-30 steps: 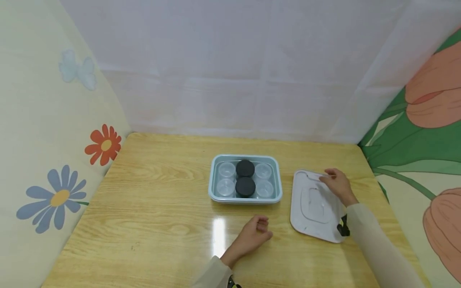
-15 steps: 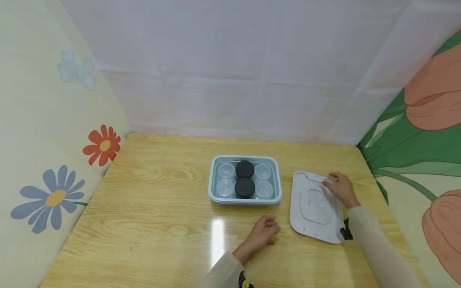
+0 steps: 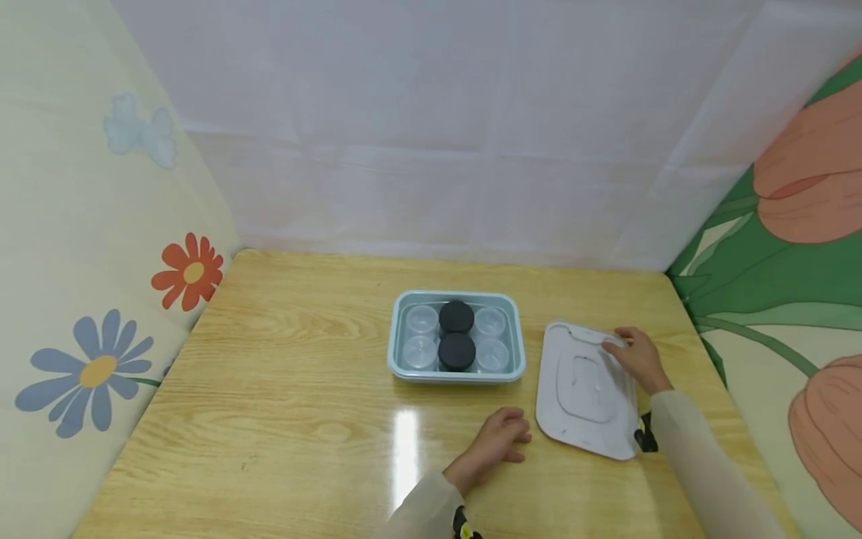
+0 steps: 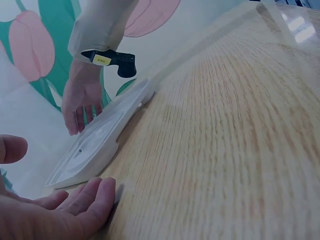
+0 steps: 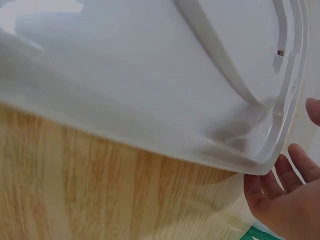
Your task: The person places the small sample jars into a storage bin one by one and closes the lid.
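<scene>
A white rectangular lid [image 3: 586, 393] with a moulded groove lies on the right part of the table. My right hand [image 3: 636, 359] is at its far right corner. In the right wrist view, the fingertips [image 5: 257, 185] meet the lid's corner from outside while the thumb [image 5: 314, 111] stays apart from it. My left hand [image 3: 494, 442] is low over the table by the lid's near left side, fingers relaxed and nothing held. The left wrist view shows its fingers [image 4: 102, 192] close to the edge of the lid [image 4: 95, 142], which is slightly tilted there.
A light blue rectangular container [image 3: 456, 376] stands left of the lid, beyond my left hand. In it sit several clear round cups [image 3: 422, 320] and two black round pieces [image 3: 457, 352]. A white cloth [image 3: 404, 150] hangs behind the wooden table [image 3: 289, 419].
My left hand has moved right, nearer to the lid. The right hand has shifted slightly right and nearer to me. The lid has slid a little left; the container stays put.
</scene>
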{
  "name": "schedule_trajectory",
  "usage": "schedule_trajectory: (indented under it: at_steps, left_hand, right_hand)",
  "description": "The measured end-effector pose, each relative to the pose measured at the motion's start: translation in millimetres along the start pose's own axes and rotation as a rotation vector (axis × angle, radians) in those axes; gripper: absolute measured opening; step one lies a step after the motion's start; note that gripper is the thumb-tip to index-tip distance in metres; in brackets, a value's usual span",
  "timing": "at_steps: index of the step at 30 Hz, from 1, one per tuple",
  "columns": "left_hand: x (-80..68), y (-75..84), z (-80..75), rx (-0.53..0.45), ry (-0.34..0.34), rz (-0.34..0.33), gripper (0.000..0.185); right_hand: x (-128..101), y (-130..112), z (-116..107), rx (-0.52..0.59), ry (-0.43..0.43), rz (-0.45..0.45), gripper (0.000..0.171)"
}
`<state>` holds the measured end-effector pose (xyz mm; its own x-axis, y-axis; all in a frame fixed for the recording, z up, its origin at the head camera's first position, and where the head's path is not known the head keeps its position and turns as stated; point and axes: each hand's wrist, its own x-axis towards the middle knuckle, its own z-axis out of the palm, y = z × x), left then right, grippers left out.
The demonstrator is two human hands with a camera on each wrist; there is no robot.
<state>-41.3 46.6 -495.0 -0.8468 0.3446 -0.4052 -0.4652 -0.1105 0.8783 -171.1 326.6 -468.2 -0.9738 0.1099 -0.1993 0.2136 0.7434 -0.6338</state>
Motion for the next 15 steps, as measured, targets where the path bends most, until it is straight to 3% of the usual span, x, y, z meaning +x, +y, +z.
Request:
schedule_trajectory:
  at_steps: [8, 15]
  left_hand:
    - [-3.3, -0.1, 0.8, -0.01, -0.003, -0.04, 0.042]
    - [-4.7, -3.8, 4.7, -0.04, -0.005, -0.076, 0.035]
  right_hand:
    - [-4.3, -3.2, 0.2, 0.011, -0.031, 0.047, 0.057]
    - [-6.5, -6.0, 3.9, 0.024, -0.026, 0.035, 0.048]
